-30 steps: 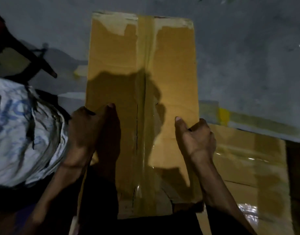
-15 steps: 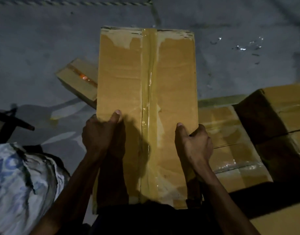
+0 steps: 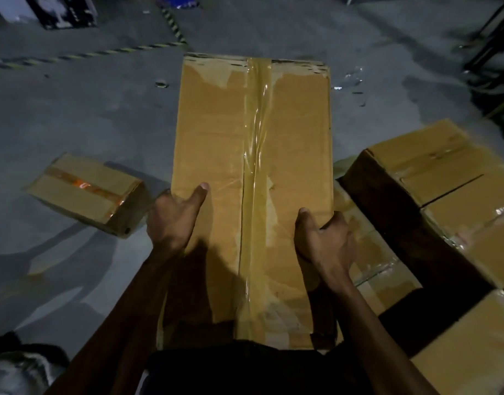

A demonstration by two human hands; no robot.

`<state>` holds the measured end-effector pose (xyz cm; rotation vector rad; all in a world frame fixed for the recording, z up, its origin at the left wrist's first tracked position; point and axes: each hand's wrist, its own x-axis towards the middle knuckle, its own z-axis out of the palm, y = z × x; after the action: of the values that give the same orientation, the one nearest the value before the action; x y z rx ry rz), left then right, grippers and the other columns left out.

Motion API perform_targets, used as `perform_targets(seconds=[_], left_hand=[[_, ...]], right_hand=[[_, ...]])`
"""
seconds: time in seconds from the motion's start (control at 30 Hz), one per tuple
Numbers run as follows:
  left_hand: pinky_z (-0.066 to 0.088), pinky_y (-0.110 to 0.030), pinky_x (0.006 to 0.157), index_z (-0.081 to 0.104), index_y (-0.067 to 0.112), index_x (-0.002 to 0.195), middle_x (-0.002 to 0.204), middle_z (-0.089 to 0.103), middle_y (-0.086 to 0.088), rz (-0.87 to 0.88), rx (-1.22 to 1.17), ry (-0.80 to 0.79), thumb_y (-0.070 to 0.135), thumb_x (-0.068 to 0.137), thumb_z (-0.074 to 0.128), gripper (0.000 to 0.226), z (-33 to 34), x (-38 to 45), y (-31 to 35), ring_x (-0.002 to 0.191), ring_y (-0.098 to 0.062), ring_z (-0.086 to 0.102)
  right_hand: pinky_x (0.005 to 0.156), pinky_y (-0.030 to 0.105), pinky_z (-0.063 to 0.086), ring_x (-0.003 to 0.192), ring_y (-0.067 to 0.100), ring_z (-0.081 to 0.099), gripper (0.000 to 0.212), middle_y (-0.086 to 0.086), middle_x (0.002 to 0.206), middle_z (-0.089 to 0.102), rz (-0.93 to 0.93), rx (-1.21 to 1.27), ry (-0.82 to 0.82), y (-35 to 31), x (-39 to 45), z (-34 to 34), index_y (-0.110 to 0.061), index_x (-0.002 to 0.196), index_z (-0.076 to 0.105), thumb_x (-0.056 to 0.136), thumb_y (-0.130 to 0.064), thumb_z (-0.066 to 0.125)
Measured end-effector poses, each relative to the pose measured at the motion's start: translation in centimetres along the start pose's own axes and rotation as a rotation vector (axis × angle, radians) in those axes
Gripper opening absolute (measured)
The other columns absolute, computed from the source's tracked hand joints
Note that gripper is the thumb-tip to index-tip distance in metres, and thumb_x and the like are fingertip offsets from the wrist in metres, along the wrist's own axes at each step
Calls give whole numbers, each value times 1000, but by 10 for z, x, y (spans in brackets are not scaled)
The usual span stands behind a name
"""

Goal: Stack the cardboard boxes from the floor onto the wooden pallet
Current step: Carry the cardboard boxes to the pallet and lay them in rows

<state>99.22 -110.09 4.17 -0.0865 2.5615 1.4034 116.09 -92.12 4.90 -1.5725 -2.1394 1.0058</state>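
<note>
Both hands — left hand [image 3: 173,218], right hand [image 3: 322,240] — grip the long cardboard box [image 3: 253,172] by its sides.

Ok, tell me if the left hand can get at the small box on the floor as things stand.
Probably not. The left hand grips the side of the long box that both hands carry. The small box lies beside it, unblocked, but lower down.

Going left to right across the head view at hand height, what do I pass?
Small taped box on the floor → left hand → long carried box → right hand → low box beside it → taller stacked box.
</note>
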Motion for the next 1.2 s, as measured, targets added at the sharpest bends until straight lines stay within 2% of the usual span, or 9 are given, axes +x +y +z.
perform_targets(seconds=[0.17, 0.3, 0.47, 0.6, 0.7, 0.83, 0.97, 1.07, 1.2], left_hand=[[54, -51, 90, 69, 24, 102, 102, 72, 2, 47, -19, -94, 98, 49, 59, 91, 31, 23, 21, 97, -29, 67], [55, -49, 87, 67, 20, 93, 98, 71, -4, 149, 75, -171, 88, 59, 58, 77, 46, 37, 47, 93, -33, 65], [54, -47, 84, 66, 14, 91, 96, 69, -9, 255, 185, -277, 78, 71, 62, 66, 59, 73, 63, 91, -36, 64], [54, -47, 83, 68, 14, 93, 98, 70, -9, 327, 221, -390, 76, 73, 63, 65, 72, 99, 70, 91, -36, 64], [55, -46, 81, 68, 13, 92, 97, 70, -9, 382, 255, -464, 78, 73, 61, 68, 82, 110, 74, 89, -36, 64], [55, -45, 81, 69, 12, 96, 100, 71, -11, 439, 280, -566, 78, 74, 61, 70, 97, 112, 77, 92, -37, 65], [53, -43, 79, 68, 7, 99, 103, 69, -15, 490, 310, -632, 73, 77, 63, 70, 113, 108, 78, 95, -40, 64], [50, -39, 72, 67, 7, 94, 96, 68, -13, 501, 317, -684, 71, 78, 64, 67, 118, 101, 78, 89, -38, 63], [56, -43, 75, 66, 8, 85, 83, 67, -8, 499, 312, -745, 71, 77, 65, 64, 123, 93, 74, 78, -32, 63]], right_hand=[[89, 42, 44, 109, 36, 60, 61, 12, 121, 65, 120, 49, 63, 3, 12, -12, -13, 125, 56, 89, -62, 57], [79, 36, 40, 105, 34, 62, 63, 11, 120, 66, 237, 50, 169, 1, 15, -7, -13, 127, 57, 89, -63, 56], [79, 39, 52, 92, 32, 63, 68, 7, 109, 69, 352, 49, 325, -15, 3, 14, -15, 125, 59, 84, -69, 52], [77, 36, 46, 83, 27, 55, 61, 5, 104, 67, 486, 62, 440, -28, -5, 30, -20, 118, 59, 83, -69, 52], [80, 39, 50, 87, 28, 58, 60, 5, 103, 66, 555, 70, 487, -32, -13, 37, -21, 115, 59, 82, -70, 51], [79, 36, 41, 97, 33, 59, 63, 12, 114, 66, 626, 50, 507, -31, -23, 34, -13, 126, 57, 89, -64, 55], [93, 42, 45, 115, 40, 58, 69, 17, 125, 63, 692, 51, 539, -26, -36, 34, -10, 135, 53, 91, -62, 56], [91, 42, 46, 113, 39, 59, 71, 16, 123, 64, 753, 33, 578, -18, -45, 38, -11, 131, 56, 87, -67, 55], [91, 44, 49, 109, 39, 62, 76, 16, 119, 66, 810, 11, 618, -6, -54, 44, -12, 130, 57, 84, -72, 52]])
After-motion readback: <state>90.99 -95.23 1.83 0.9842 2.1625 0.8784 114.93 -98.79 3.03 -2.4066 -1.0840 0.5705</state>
